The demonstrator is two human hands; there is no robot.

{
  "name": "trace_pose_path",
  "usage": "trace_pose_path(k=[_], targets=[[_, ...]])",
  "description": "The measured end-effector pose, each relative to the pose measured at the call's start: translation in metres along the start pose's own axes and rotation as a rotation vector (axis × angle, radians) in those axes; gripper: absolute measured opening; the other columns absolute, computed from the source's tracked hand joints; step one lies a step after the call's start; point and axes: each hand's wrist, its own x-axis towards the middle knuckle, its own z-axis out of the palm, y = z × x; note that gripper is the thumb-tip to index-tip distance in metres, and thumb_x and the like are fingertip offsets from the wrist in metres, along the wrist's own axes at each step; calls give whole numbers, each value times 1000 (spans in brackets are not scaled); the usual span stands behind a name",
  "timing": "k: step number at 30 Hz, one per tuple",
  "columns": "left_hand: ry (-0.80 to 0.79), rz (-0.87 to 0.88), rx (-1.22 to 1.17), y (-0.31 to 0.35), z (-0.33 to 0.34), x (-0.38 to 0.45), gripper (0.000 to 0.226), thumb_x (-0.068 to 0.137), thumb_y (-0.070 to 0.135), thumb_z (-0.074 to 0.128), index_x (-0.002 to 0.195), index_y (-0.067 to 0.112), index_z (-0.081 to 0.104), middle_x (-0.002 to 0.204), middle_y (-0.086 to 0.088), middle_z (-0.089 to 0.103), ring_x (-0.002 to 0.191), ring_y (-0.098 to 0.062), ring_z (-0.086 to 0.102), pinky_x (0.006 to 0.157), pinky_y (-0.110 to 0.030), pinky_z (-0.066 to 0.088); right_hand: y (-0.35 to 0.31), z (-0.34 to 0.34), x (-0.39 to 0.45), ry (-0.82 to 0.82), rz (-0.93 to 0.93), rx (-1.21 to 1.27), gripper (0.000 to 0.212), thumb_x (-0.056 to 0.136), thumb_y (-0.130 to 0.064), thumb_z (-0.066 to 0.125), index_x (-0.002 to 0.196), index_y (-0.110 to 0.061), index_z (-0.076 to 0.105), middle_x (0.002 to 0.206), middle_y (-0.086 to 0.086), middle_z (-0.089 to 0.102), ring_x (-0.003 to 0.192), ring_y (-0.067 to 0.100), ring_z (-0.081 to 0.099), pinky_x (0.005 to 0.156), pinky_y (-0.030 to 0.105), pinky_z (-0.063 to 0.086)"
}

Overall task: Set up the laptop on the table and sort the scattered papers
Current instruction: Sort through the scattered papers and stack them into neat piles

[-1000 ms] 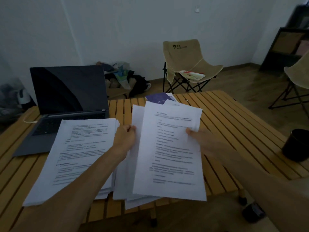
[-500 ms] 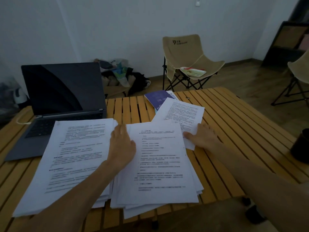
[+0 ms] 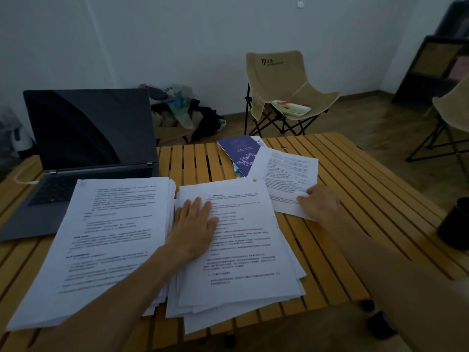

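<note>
My left hand (image 3: 195, 224) lies flat, fingers straight, on the middle stack (image 3: 243, 250) at the counter's (image 3: 355, 224) near edge. My right hand (image 3: 319, 204) pinches the near corner of a loose sheet (image 3: 286, 174) toward the far right. A bigger stack (image 3: 106, 240) sits left, overlapping the open laptop (image 3: 86, 148) at the far left corner. A purple booklet (image 3: 241, 153) lies at the far edge.

A dim room in someone's home, by the look of it: a slatted wooden tabletop (image 3: 342, 174), a folding canvas camp chair (image 3: 281, 85) against the bare white wall, bags and clutter (image 3: 182, 110) heaped on the wood floor.
</note>
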Motion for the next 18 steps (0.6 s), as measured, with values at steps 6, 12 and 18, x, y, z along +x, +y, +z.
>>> trace_pose_path(k=[6, 12, 18], targets=[[-2, 2, 0, 2, -1, 0, 63, 102, 52, 16, 157, 24, 6, 165, -4, -2, 151, -25, -7, 123, -46, -1, 16, -12, -5, 102, -9, 165, 10, 91, -17, 54, 87, -13, 62, 84, 4, 64, 75, 21, 62, 57, 28, 46], [-20, -12, -72, 1, -5, -1, 60, 103, 48, 21, 155, 20, 16, 164, -7, 8, 151, -28, 0, 122, -45, 3, -5, -63, -19, 83, 152, 969, 21, 98, -17, 54, 117, -8, 55, 105, 4, 64, 82, 16, 63, 58, 22, 53], [181, -145, -739, 22, -47, -18, 42, 107, 43, 17, 109, 21, 53, 94, 10, 54, 88, -8, 53, 88, -27, 37, -18, -45, -76, -356, -9, 525, 29, 94, -20, 63, 121, -15, 52, 110, 1, 60, 91, 19, 68, 66, 28, 57]])
